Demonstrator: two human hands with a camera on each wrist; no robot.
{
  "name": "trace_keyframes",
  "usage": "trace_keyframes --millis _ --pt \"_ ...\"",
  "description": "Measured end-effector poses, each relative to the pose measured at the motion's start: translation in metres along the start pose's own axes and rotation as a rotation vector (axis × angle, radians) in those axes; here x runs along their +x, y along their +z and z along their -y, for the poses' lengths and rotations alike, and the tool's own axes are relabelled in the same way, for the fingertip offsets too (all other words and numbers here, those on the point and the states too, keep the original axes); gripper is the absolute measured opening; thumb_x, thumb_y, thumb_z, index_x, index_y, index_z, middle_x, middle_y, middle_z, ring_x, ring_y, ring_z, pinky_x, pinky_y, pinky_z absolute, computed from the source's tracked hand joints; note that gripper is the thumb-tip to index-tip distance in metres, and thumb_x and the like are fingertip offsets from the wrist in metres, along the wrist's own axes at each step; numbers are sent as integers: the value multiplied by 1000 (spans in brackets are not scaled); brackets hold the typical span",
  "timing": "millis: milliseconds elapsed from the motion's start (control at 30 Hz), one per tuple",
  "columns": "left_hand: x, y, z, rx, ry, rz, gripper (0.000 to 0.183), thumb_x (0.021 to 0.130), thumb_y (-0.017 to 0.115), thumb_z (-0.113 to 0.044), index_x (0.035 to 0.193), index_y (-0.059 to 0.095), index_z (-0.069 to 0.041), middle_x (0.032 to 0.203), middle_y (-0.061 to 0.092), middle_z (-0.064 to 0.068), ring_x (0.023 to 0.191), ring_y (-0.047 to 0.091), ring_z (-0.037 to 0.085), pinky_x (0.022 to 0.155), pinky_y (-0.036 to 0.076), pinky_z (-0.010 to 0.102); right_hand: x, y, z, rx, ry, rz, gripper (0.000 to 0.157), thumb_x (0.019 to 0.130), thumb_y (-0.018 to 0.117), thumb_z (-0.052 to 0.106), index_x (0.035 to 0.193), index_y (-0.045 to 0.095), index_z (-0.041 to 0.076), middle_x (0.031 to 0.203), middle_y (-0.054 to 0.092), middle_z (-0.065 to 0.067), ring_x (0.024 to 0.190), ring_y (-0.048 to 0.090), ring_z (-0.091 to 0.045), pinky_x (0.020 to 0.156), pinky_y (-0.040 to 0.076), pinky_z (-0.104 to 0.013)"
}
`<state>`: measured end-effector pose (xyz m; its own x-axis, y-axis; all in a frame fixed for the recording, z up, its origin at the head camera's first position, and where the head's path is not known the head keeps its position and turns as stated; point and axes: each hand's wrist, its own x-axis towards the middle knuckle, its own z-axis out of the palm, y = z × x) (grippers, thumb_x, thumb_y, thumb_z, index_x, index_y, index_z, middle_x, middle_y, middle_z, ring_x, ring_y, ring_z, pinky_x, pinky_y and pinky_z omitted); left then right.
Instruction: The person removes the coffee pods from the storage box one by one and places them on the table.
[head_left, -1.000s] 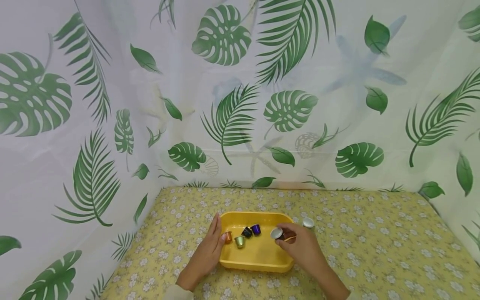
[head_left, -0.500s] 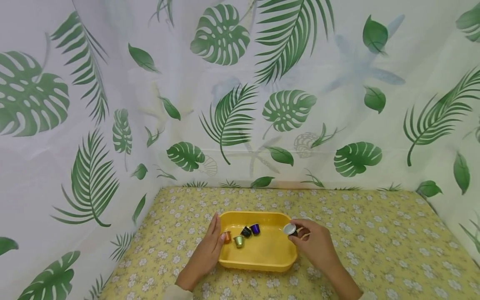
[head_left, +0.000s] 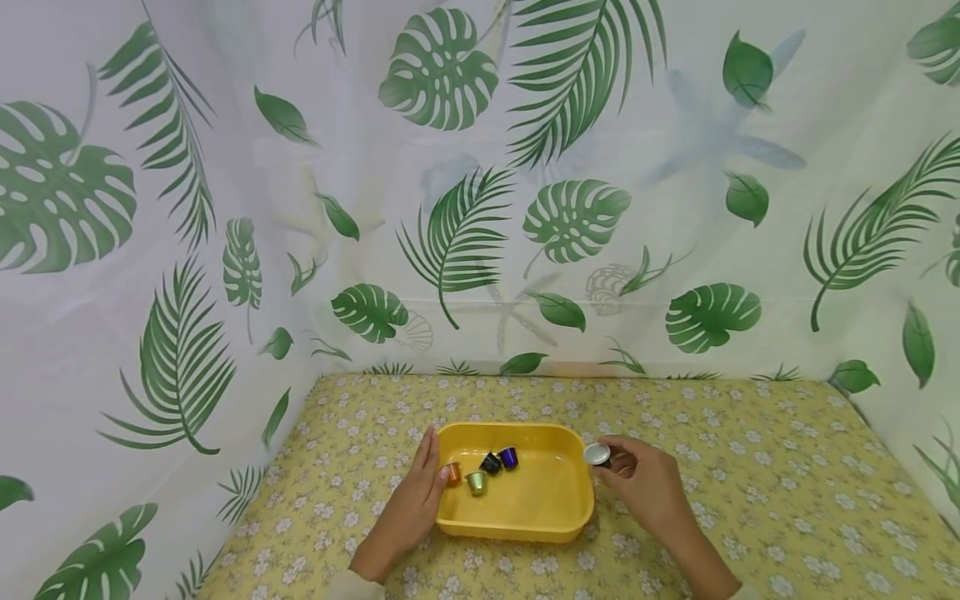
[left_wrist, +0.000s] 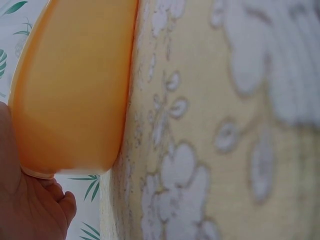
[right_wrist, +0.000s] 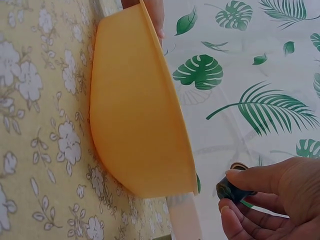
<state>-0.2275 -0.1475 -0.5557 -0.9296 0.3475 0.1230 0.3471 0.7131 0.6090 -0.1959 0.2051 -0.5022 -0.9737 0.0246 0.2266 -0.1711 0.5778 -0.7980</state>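
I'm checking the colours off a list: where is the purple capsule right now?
In the head view, the purple capsule lies inside the yellow tray, towards its far wall, just right of a black capsule.

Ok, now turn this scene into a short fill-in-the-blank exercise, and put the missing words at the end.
In the head view, the bare left hand grips a ____ rectangular plastic tray with rounded corners.
Inside the tray lie ____ small, shiny, cup-shaped capsules.
Of these, the ____ one sits nearest the left thumb.
The bare right hand pinches a dark capsule with a round pale lid near the tray's ____ end.

Missing words: yellow; four; orange; right.
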Motion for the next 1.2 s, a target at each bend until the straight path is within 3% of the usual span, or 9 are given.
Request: trace_keyframes --millis 167,833,1200 --pt "0 0 0 -6 -4 0 62 114 31 -32 162 -1 -11 169 -12 -2 155 9 25 121 25 50 0 -5 -5 11 21 -1 43 84 83 7 124 70 0 104 72 -9 85 68 -18 70 58 -24" --pt "0 1 2 -6 4 -5 63 114 28 -37 163 2 -7 169 -12 -2 154 10 26 120 25 51 4 -12 -27 -83 -40 -74 42 84 82 1 124 68 -5 100 73 -16 82 71 -25 67 60 -31" --pt "0 1 2 -9 0 3 62 114 29 -37 162 -2 -13 169 -13 -4 155 8 24 120 25 50 9 -14 -42 -85 -13 -111 39 86 79 -1 122 66 -8 101 73 -23 87 73 -33 66 61 -32"
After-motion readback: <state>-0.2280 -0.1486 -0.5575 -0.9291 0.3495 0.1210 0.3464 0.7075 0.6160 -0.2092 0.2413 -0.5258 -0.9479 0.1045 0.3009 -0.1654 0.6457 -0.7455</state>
